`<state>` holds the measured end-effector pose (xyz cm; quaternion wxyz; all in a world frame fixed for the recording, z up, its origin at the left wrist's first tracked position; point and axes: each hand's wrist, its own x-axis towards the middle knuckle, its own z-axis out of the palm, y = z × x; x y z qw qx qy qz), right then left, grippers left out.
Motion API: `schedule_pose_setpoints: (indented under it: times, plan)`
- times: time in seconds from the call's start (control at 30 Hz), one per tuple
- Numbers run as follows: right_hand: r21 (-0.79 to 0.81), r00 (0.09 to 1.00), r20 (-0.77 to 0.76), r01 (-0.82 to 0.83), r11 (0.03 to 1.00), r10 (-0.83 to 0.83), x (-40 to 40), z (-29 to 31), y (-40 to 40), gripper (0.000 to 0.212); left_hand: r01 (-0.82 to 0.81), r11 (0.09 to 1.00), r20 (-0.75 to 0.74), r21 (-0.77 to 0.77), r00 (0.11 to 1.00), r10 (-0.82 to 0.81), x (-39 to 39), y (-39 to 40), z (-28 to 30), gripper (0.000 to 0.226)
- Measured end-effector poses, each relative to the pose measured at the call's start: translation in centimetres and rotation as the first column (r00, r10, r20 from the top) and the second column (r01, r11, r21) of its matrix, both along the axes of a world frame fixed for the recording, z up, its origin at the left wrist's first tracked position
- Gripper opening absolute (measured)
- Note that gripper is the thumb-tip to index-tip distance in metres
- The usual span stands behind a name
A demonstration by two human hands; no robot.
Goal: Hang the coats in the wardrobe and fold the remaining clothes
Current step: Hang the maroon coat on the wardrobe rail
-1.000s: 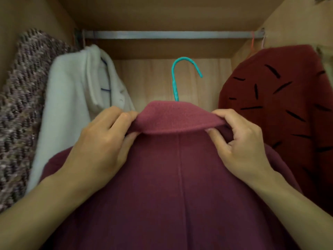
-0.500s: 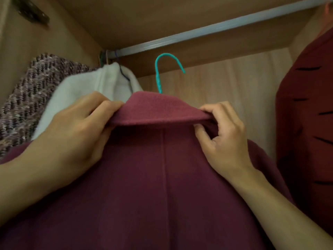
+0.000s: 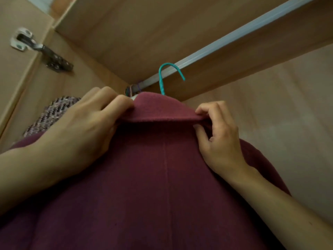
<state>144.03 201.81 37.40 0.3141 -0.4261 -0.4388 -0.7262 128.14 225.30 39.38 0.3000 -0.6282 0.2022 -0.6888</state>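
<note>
I see the burgundy wool coat [image 3: 167, 177] on its teal hanger [image 3: 163, 78], hook just below the wardrobe rail [image 3: 234, 35]. My left hand [image 3: 86, 127] and right hand [image 3: 221, 138] each pinch the collar [image 3: 162, 110]. The coat's hem is cut off; the tweed garment [image 3: 54, 114] is mostly hidden.

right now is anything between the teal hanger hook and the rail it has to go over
Nothing visible does. The teal hook overlaps the metal rail in the head view with no garment between; whether it is seated cannot be told. The tweed coat hangs off to the left. Both hands, left hand and right hand, pinch the maroon coat's collar.
</note>
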Motion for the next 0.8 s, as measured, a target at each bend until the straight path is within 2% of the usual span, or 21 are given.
schedule_pose_setpoints:
  times: [0.2, 0.43, 0.57, 0.67, 0.8]
  plan:
    - [0.003, 0.995, -0.099, -0.008, 1.0, 0.009, 4.2, 6.1, 4.0, 0.032, -0.126, 0.99, -0.023, -0.063, 0.992, 0.125, 2.3, 1.2, 4.9, 0.034]
    - [0.075, 0.994, -0.105, 0.0, 0.997, 0.008, 7.1, 12.7, 8.1, 0.03, -0.157, 0.981, 0.107, -0.115, 0.98, 0.169, 6.3, 3.9, 10.3, 0.027]
    - [0.071, 0.986, -0.164, 0.029, 0.997, -0.017, 8.0, 15.9, 9.5, 0.027, -0.18, 0.975, 0.137, -0.133, 0.971, 0.198, 8.1, 4.5, 12.5, 0.025]
    - [0.07, 0.976, -0.216, 0.01, 0.997, 0.006, 9.5, 16.6, 10.5, 0.027, -0.217, 0.965, 0.142, -0.146, 0.961, 0.237, 9.4, 4.8, 13.1, 0.024]
    - [0.117, 0.965, -0.248, -0.055, 0.992, 0.083, 13.6, 14.3, 12.1, 0.031, -0.261, 0.959, 0.113, -0.112, 0.955, 0.273, 12.2, 4.6, 11.6, 0.02]
